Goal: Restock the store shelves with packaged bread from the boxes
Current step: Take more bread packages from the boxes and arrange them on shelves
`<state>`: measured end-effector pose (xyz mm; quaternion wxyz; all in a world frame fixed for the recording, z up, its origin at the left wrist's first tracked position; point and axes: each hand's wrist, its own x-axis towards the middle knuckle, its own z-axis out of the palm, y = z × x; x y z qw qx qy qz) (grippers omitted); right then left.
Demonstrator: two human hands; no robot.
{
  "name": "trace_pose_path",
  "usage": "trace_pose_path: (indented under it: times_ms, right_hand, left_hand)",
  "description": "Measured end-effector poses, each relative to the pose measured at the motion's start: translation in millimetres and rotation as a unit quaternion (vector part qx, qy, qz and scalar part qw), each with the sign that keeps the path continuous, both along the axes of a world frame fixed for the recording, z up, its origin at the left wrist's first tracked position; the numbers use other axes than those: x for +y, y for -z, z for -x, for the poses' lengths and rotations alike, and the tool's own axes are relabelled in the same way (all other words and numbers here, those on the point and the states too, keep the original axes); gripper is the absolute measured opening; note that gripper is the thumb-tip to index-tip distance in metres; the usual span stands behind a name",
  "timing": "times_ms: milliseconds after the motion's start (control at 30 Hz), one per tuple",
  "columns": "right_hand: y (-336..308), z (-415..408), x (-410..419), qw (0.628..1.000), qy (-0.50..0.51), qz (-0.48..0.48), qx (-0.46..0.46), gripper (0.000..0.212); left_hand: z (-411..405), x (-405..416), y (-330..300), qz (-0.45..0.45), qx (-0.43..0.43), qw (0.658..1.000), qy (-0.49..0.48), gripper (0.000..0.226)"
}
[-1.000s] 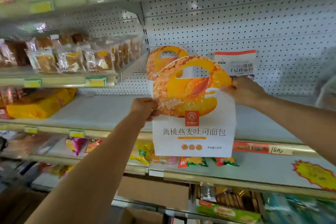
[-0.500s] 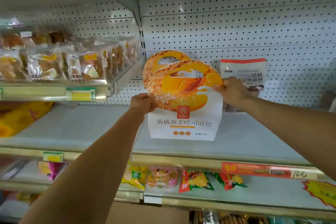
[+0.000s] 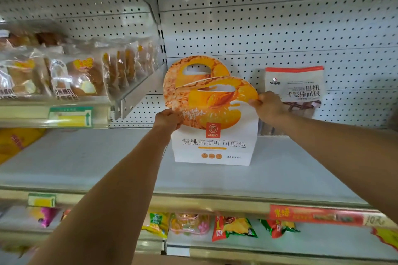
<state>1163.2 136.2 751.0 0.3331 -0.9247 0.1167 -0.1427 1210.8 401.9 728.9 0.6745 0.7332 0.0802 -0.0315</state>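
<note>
Bread carton (image 3: 213, 135) now lowered from mid-air onto shelf (image 3: 86, 163) (toward rear edge), left hand (image 3: 168, 118) and right hand (image 3: 268, 106) still pinching its sides; release pending.

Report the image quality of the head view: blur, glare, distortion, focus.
Head view: the bread box and the hands, left hand and right hand, are fairly sharp, print readable; the wrapped loaves at left and the snack packets on the shelf below are smeared; wide-angle bending curves the shelf edge; soft glare on the loaves' plastic; lighting is even, with faint shadows.
</note>
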Motion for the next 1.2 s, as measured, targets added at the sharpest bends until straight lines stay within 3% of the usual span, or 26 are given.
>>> trace_pose_path:
  times_ms: [167, 467, 667, 700, 833, 933, 1000, 1200]
  right_hand:
    - [-2, -3, 6, 0.999, -0.015, -0.048, 0.002, 0.027]
    - [1, 6, 8, 0.996, -0.018, -0.087, 0.026, 0.04]
    - [9, 24, 8, 0.995, -0.018, -0.1, -0.011, 0.035]
    - [11, 30, 7, 0.995, -0.012, -0.099, -0.023, 0.033]
    - [22, 63, -1, 0.993, -0.004, -0.089, -0.079, 0.034]
    - [35, 92, -8, 0.983, -0.029, -0.146, -0.104, 0.035]
    - [43, 118, -12, 0.975, -0.045, -0.195, -0.092, 0.035]
    - [81, 186, -41, 0.979, -0.075, -0.186, -0.025, 0.034]
  left_hand:
    - [-4, -6, 4, 0.021, 0.031, 0.999, -0.029, 0.027]
    - [7, -9, 1, 0.029, 0.035, 0.998, -0.034, 0.007]
    - [29, -7, 6, 0.058, 0.075, 0.994, -0.048, 0.012]
    - [34, -8, 7, 0.073, 0.08, 0.993, -0.053, 0.003]
    - [57, -18, 21, 0.151, 0.09, 0.983, -0.062, 0.011]
    - [89, -36, 36, 0.2, 0.106, 0.973, -0.041, 0.009]
    - [113, -51, 50, 0.223, 0.12, 0.967, -0.016, 0.011]
    - [181, -93, 106, 0.226, 0.171, 0.959, 0.01, 0.015]
